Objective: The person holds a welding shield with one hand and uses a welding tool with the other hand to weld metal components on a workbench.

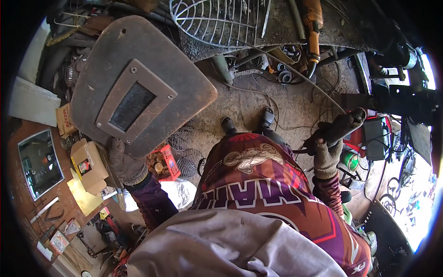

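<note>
In front and to the left is a dark, worn hand-held welding shield (175,69) with a small framed dark window (132,106). My gloved left hand (125,164) is closed at the shield's lower edge, its fingers partly hidden behind it. My gloved right hand (326,159) is wrapped round a dark electrode holder (346,125). From the holder a long thin welding rod (314,83) slants up and left towards the workbench. A rounded wire grille (214,21) lies on that bench, near the rod's far end; I cannot tell whether they touch.
An orange power tool (314,27) rests at the edge of the dark workbench (337,32). Cables (272,101) trail over the concrete floor round my feet. Left are a red crate (171,164), a cardboard box (90,168) and a glass pane (40,164). A green reel (350,161) sits at right.
</note>
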Demonstrator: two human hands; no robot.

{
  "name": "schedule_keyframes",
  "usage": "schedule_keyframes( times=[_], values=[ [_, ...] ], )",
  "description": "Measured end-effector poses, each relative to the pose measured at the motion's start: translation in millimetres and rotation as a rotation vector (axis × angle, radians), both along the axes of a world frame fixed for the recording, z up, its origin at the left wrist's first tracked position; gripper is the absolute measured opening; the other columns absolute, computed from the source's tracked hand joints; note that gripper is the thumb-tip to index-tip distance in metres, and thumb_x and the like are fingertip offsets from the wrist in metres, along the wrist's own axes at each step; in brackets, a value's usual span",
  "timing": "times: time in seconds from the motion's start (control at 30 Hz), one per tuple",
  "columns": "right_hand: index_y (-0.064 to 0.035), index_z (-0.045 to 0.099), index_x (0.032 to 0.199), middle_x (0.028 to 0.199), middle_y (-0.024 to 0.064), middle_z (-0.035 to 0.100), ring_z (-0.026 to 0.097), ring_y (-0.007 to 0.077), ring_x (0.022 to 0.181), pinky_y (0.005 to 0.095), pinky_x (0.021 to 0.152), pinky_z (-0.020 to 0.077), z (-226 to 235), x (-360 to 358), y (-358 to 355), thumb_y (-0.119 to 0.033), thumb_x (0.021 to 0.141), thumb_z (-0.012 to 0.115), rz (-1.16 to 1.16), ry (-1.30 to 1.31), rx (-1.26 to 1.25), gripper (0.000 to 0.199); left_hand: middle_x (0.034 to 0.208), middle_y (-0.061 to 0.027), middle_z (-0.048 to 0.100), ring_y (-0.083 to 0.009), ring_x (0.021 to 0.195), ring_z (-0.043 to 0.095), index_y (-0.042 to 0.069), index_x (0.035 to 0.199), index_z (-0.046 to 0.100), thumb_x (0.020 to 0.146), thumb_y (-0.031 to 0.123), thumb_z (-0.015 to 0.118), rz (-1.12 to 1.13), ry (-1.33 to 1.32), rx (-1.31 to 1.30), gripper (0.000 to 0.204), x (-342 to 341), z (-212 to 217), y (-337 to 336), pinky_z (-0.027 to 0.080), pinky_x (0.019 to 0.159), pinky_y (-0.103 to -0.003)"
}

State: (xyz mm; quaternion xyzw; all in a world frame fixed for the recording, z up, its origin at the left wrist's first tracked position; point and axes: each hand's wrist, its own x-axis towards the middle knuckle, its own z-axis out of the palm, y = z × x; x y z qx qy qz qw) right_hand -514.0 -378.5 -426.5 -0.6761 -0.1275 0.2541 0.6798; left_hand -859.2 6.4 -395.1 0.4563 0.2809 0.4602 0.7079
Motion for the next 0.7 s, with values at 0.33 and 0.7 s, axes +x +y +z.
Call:
schedule_keyframes(
  times=[0.33, 0.7],
  values=[
    [0.0076, 0.044, 0.120, 0.069, 0.0033, 0.054, 0.053, 0.0116, 0.055, 0.0250, 0.050, 0.0436, 9.4, 29.7, 2.0, -0.043, 0.075, 0.077, 0.090, 0.099, -0.025, 0.075, 0.142, -0.0152, 0.040, -0.0315, 0.128, 0.043, 0.006, 0.142, 0.033, 0.087, 0.011, 0.054, -0.145, -0.011, -0.012, 0.059, 31.2, 3.3, -26.8, 0.039, 0.104, -0.049],
    [0.0026, 0.039, 0.127, 0.073, 0.0039, 0.054, 0.050, 0.0104, 0.049, 0.0252, 0.047, 0.0431, 30.7, 85.5, 14.7, -0.052, 0.074, 0.075, 0.203, 0.092, 0.033, 0.085, 0.139, -0.0179, 0.044, -0.0310, 0.122, 0.050, 0.001, 0.138, 0.038, 0.087, 0.012, 0.052, -0.037, -0.067, 0.106, 0.054, 55.3, 4.0, -58.3, 0.043, 0.101, -0.045]
  ],
)
